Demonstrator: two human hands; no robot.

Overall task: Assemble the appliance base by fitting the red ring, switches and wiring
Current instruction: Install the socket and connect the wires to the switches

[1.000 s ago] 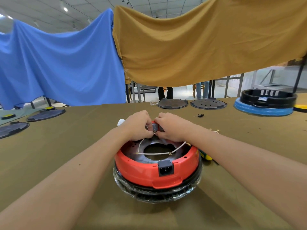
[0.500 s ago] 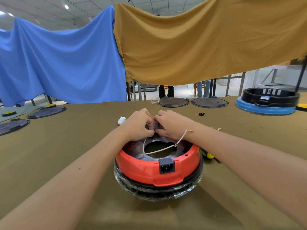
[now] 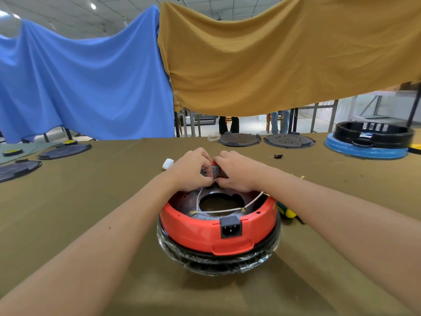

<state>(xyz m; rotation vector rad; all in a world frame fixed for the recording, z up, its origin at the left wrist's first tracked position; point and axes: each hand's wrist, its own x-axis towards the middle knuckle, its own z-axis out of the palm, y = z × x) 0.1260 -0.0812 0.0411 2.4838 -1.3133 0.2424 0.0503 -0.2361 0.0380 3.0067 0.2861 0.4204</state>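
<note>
Stage: we judge mid-assembly | done: red ring seated on the base, power socket fitted | now: our left hand and right hand both pinch a switch at the far rim | left: white wires lie loose, unconnected.

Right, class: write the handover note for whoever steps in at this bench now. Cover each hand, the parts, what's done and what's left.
Left hand: pinching the switch at the far rim of the red ring.
Right hand: pinching the same switch.
Done: ring sits on the wrapped base; socket fitted at the near side.
Left: seat the switch; the white wires lie loose across the opening, terminals unattached.
Screwdriver lies right of the base.
</note>
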